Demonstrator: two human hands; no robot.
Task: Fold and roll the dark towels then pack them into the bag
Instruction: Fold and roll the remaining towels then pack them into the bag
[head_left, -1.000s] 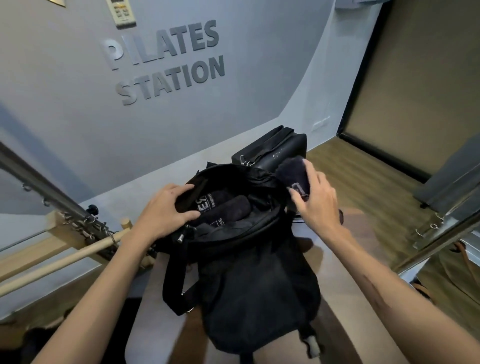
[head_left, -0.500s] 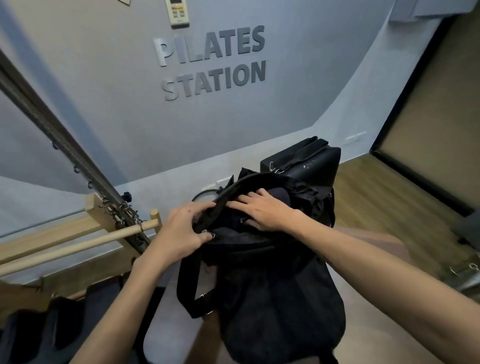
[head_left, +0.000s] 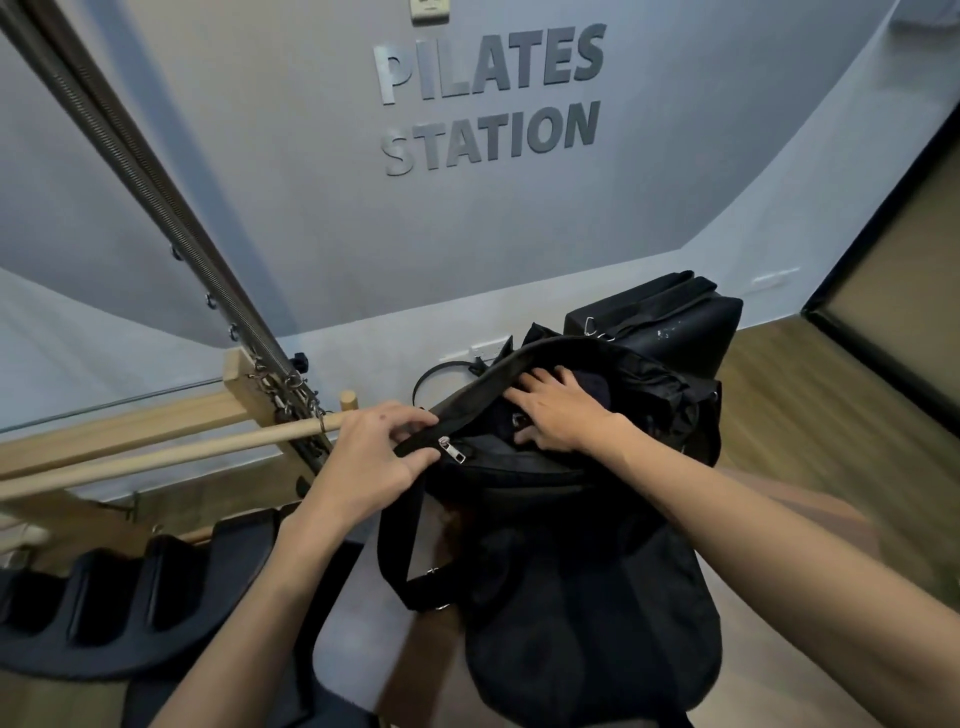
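A black fabric bag (head_left: 587, 597) stands in front of me with its zippered mouth open at the top. My left hand (head_left: 374, 457) pinches the near rim of the mouth beside the zipper pull (head_left: 453, 451) and holds it open. My right hand (head_left: 558, 415) reaches into the opening with fingers spread flat, pressing down on a dark towel (head_left: 592, 387). Only a small patch of that towel shows past my fingers; the rest of the bag's contents are hidden.
A black box-shaped case (head_left: 670, 322) stands right behind the bag. At left are a wooden bar (head_left: 171, 452), a metal spring and pole (head_left: 156, 176) and black padded equipment (head_left: 114, 597). Wooden floor (head_left: 831, 415) runs to the right, and a grey wall stands ahead.
My right hand carried the rolled dark towel from the bag's right edge into the opening and now presses it down. My left hand shifted to the zipper rim. My head turned slightly left.
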